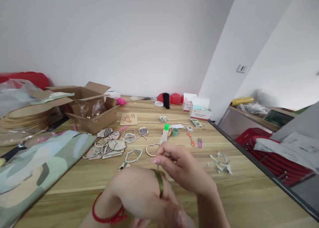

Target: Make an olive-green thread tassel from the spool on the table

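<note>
Green band (160, 184) is seen against left hand (141, 191), finger grip unclear; right hand (183, 168) is pinched at fingertips, hold unclear; bottle (164, 134) is seen beyond.

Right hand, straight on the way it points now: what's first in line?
Probably the curvy wooden outline, just beyond the right hand toward the far left. Depth is unclear; the hand looks raised, so it might pass over.
</note>
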### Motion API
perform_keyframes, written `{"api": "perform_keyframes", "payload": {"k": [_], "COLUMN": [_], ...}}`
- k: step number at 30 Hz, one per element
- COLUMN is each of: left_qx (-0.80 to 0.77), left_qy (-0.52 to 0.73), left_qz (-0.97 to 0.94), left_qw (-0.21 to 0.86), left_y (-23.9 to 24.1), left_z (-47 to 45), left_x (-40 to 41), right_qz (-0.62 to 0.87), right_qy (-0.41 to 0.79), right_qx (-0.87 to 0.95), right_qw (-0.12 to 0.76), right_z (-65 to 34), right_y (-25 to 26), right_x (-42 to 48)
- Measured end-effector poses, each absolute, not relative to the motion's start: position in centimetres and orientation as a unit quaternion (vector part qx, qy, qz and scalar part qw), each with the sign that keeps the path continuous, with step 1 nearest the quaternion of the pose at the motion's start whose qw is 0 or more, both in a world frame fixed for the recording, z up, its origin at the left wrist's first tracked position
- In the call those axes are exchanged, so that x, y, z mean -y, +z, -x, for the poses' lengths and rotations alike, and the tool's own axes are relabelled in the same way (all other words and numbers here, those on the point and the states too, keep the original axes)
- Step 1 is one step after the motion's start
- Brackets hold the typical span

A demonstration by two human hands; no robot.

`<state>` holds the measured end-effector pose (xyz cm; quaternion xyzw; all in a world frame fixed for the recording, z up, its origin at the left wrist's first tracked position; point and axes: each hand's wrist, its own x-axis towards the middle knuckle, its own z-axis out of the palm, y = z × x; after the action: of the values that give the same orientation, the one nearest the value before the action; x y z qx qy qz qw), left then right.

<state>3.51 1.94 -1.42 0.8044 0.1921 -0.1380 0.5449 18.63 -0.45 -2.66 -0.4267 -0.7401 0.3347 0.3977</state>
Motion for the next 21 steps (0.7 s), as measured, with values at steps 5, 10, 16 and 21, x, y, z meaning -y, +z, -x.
{"api": "perform_keyframes", "payload": {"k": [5, 10, 16, 21], "left_qx": [-0.186, -0.170, -0.175, 0.052], "left_qy": [-0.242, -0.210, -0.195, 0.028], "left_qz": [-0.778, -0.799, -0.757, -0.710], "left_qw": [0.549, 0.537, 0.599, 0.702], "left_y": [-1.5, -1.7, -3.1, -2.8], "left_z": [-4.5, -5.6, -5.6, -4.0], "left_x": [-2.0, -2.5, -2.8, -2.2], "right_qz": [0.420, 0.395, 0.419, 0.470], "right_qy": [0.355, 0.369, 0.359, 0.302], "right_qx": [0.736, 0.719, 0.696, 0.703], "right_qw": [0.395, 0.437, 0.460, 0.440], "right_z": [-18.3, -18.7, -19.3, -19.2], "right_y": [-2.7, -2.8, -3.2, -3.3], "right_x": [0.4, 0.7, 0.3, -0.6]}}
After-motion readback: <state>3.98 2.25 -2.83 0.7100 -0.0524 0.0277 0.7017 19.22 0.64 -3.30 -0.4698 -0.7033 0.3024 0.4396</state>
